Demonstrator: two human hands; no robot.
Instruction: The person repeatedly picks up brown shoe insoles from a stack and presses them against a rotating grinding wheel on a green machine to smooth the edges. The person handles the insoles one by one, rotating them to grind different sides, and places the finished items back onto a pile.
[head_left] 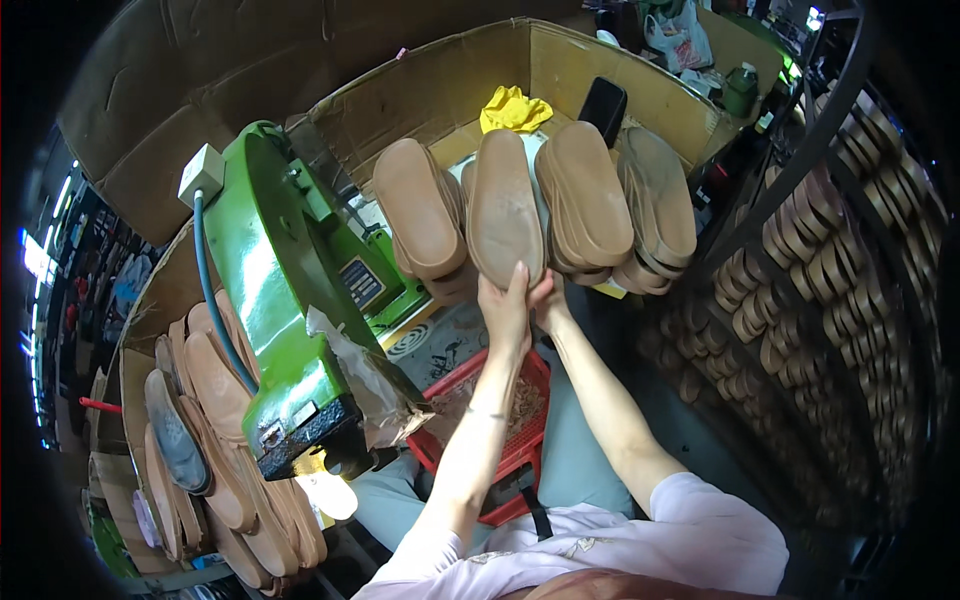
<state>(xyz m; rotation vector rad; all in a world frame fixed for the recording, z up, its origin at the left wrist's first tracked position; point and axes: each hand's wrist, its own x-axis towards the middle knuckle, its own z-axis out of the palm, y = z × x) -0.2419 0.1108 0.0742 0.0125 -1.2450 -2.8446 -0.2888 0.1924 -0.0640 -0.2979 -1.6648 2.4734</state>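
Brown cardboard walls (440,90) are bending around the far side, and a glossy green metal machine (270,290) is standing at left. I'm seeing the left hand (503,312) pinching the near end of a long, rounded brown sole (505,195), thumb on top. That sole is lying straight ahead of the hand, its long axis pointing away, between stacks of similar brown soles (585,195). Beside it the right hand (546,303) is curling, fingers partly hidden; whether it's gripping, I cannot tell.
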